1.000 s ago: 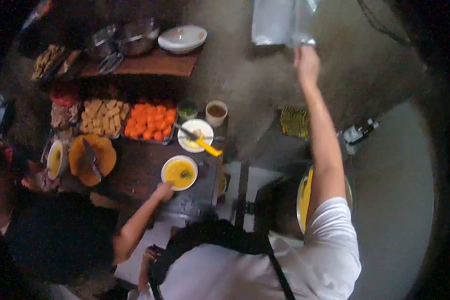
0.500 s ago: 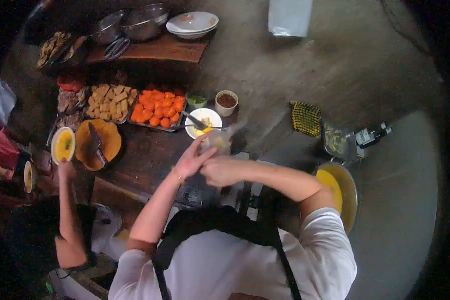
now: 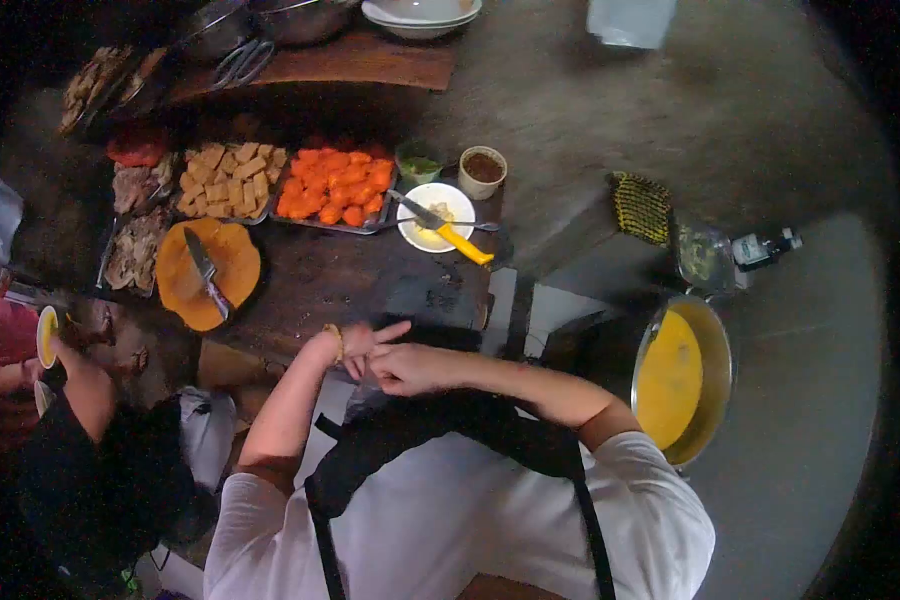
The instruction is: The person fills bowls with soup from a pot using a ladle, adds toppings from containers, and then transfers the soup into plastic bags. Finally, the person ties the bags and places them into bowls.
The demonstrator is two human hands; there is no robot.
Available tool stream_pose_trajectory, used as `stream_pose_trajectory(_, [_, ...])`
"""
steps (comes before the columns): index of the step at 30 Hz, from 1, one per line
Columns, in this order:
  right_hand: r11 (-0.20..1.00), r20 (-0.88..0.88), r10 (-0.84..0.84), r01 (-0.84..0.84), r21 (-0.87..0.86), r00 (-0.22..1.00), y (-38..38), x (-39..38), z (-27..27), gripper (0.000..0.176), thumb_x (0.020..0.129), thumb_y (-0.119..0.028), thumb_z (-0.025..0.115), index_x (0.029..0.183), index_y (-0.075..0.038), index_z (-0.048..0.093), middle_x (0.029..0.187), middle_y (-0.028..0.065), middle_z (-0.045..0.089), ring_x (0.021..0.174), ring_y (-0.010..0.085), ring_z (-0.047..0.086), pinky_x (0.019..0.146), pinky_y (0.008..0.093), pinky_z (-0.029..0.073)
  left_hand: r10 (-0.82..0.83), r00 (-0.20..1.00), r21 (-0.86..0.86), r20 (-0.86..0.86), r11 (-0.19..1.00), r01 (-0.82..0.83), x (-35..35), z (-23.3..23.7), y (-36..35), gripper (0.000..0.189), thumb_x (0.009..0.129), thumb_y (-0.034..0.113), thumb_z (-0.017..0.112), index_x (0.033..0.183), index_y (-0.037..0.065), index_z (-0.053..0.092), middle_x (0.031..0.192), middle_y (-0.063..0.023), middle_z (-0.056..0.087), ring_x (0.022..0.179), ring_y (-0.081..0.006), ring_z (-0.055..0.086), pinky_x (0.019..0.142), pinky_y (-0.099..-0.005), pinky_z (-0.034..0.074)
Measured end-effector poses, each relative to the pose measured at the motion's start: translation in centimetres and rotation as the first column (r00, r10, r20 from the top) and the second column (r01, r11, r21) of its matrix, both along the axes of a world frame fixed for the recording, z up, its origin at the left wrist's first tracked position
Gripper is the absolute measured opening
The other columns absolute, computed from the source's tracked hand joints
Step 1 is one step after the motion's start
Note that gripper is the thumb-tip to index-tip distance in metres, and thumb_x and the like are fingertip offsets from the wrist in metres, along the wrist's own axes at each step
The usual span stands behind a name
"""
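My left hand (image 3: 367, 345) is in front of my body with its fingers spread, one pointing right, and a yellowish band around its wrist. Against it, my right hand (image 3: 410, 370) is curled closed. A faint clear plastic bag (image 3: 366, 402) hangs just below the two hands; its contents are hard to make out, and my fingers hide its top. Beyond them, a white bowl (image 3: 425, 238) on the dark table (image 3: 310, 270) holds pale and yellow food, with a yellow-handled utensil and a knife across it.
Trays of orange pieces (image 3: 335, 188), tan cubes (image 3: 228, 180) and meat (image 3: 135, 250) line the table. A knife rests on a round orange board (image 3: 175, 290). A pot of yellow liquid (image 3: 670, 375) stands right. At left, a co-worker's arm (image 3: 85, 385) holds a bowl.
My hands have drawn back toward my body, and the plastic bag has moved from beside the white bowl to below them. The co-worker's bowl has moved away to the left. The view has shifted.
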State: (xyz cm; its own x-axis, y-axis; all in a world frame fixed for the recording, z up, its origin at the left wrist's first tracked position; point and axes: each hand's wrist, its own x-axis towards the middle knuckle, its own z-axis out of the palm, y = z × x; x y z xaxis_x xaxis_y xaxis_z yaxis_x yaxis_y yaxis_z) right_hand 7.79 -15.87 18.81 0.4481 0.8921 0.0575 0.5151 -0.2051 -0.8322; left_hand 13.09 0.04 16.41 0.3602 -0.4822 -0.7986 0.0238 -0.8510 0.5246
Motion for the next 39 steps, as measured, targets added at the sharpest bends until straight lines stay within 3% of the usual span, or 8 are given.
stream_pose_trajectory(5, [0.991, -0.259, 0.106, -0.123, -0.052, 0.96, 3.4, 0.1, -0.8, 0.014, 0.074, -0.007, 0.056, 0.067, -0.003, 0.044, 0.064, 0.0085, 0.046, 0.065, 0.0175, 0.047, 0.06, 0.0302, 0.039, -0.261, 0.964, -0.446, 0.054, 0.857, 0.257, -2.0, -4.1, 2.8, 0.023, 0.074, 0.019, 0.061, 0.089, 0.001, 0.06, 0.08, -0.0087, 0.061, 0.07, -0.0157, 0.056, 0.062, -0.03, 0.045])
stream_pose_trajectory(8, [0.904, -0.316, 0.404, -0.427, -0.002, 0.858, 4.9, 0.0, -2.4, 0.015, 0.076, -0.006, 0.054, 0.066, -0.003, 0.043, 0.069, 0.0061, 0.049, 0.066, 0.015, 0.047, 0.06, 0.0305, 0.039, -0.096, 0.994, -0.546, -0.057, 0.836, 0.049, -2.7, -10.6, 2.7, 0.017, 0.077, 0.015, 0.058, 0.087, 0.001, 0.06, 0.081, -0.0069, 0.061, 0.069, -0.0127, 0.053, 0.062, -0.0269, 0.045])
stream_pose_trajectory(11, [0.984, -0.2, 0.144, -0.118, 0.136, 0.969, 2.7, 0.2, 2.6, 0.006, 0.08, -0.007, 0.054, 0.077, -0.003, 0.05, 0.086, 0.0052, 0.055, 0.079, 0.014, 0.052, 0.07, 0.0281, 0.041, 0.426, 0.882, -0.619, -0.203, 0.642, -0.453, -1.5, -3.5, 2.2, 0.018, 0.079, 0.017, 0.056, 0.09, 0.002, 0.059, 0.083, -0.0046, 0.06, 0.072, -0.0114, 0.054, 0.062, -0.0273, 0.045])
stream_pose_trajectory(17, [0.69, -0.197, -0.637, 0.665, 0.285, 0.745, -5.8, 5.8, 4.4, 0.054, 0.072, -0.017, 0.069, 0.117, -0.007, 0.042, 0.121, 0.0077, 0.045, 0.112, 0.0201, 0.044, 0.094, 0.0364, 0.034, 0.685, 0.633, -0.636, -0.361, 0.315, -0.705, -1.7, 6.9, 2.2, 0.025, 0.081, 0.016, 0.056, 0.102, 0.002, 0.055, 0.079, 0.0006, 0.055, 0.064, -0.0055, 0.049, 0.057, -0.0188, 0.041])
stream_pose_trajectory(22, [0.838, -0.67, -0.284, 0.517, 0.173, 0.686, -7.6, 8.8, 2.5, 0.04, 0.077, -0.007, 0.061, 0.115, -0.001, 0.047, 0.111, 0.0073, 0.054, 0.101, 0.0136, 0.051, 0.087, 0.0253, 0.039, 0.652, 0.674, -0.686, -0.347, 0.314, -0.656, -1.9, 6.4, 2.4, 0.021, 0.082, 0.018, 0.056, 0.095, 0.002, 0.057, 0.073, 0.0017, 0.054, 0.063, -0.005, 0.049, 0.053, -0.0186, 0.039])
stream_pose_trajectory(28, [0.941, -0.678, -0.234, 0.339, 0.024, 0.697, -8.2, 10.5, 2.4, 0.014, 0.079, -0.007, 0.059, 0.089, 0.003, 0.06, 0.078, 0.0068, 0.063, 0.071, 0.0109, 0.06, 0.068, 0.0227, 0.047, 0.688, 0.697, -0.609, -0.204, 0.468, -0.64, -1.2, 5.1, 2.6, 0.023, 0.083, 0.024, 0.052, 0.087, 0.002, 0.058, 0.07, 0.0006, 0.055, 0.063, -0.0056, 0.049, 0.054, -0.019, 0.038])
stream_pose_trajectory(32, [0.986, -0.58, -0.157, 0.159, -0.047, 0.799, -8.6, 10.7, 2.9, 0.01, 0.078, -0.004, 0.059, 0.084, 0.003, 0.061, 0.072, 0.0084, 0.063, 0.067, 0.0121, 0.06, 0.063, 0.0235, 0.047, 0.845, 0.501, -0.678, -0.188, 0.257, -0.688, -0.2, 4.3, 2.5, 0.032, 0.085, 0.034, 0.051, 0.083, 0.004, 0.059, 0.075, -0.0006, 0.057, 0.067, -0.0071, 0.05, 0.06, -0.0199, 0.038])
stream_pose_trajectory(39, [0.877, -0.737, -0.313, 0.481, 0.019, 0.6, -8.3, 9.5, 3.6, 0.025, 0.084, -0.02, 0.053, 0.098, 0.001, 0.057, 0.089, 0.0082, 0.063, 0.079, 0.0124, 0.06, 0.071, 0.0241, 0.046, 0.839, 0.511, -0.63, -0.187, 0.297, -0.718, 0.0, 6.9, 2.1, 0.031, 0.086, 0.035, 0.05, 0.08, 0.007, 0.06, 0.068, 0.0046, 0.051, 0.061, -0.0044, 0.044, 0.054, -0.0185, 0.032])
